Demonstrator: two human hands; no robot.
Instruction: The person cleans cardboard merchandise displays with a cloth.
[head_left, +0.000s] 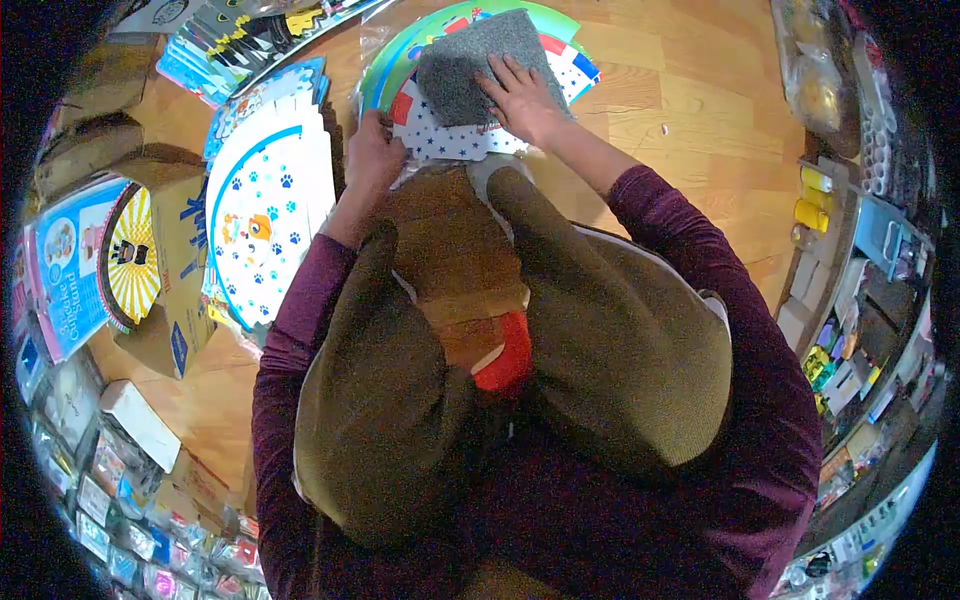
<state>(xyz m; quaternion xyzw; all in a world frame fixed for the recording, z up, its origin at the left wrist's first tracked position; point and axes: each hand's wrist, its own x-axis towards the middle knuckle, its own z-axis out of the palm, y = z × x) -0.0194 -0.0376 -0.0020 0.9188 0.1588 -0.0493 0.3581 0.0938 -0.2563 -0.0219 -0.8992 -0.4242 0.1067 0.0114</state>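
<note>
My right hand [525,100] lies flat with fingers spread on a grey fuzzy cloth [455,85]. Beneath the cloth is a white printed sheet with blue stars [435,135], and a green rounded printed piece [385,75] shows behind it. Clear plastic shows along the left edge of these pieces. There my left hand [375,155] has its fingers curled in at the edge; what they pinch is too small to make out. To its left stands a stack of white rounded pieces with blue paw prints and a dog [265,220].
Several black-and-yellow printed pieces [255,40] lie at the upper left. A cardboard box [165,230] stands left beside a blue cupcake stand package [75,265]. Many small packets fill the lower left. Yellow rolls [812,200] and shelved goods line the right side of the wooden floor [690,110].
</note>
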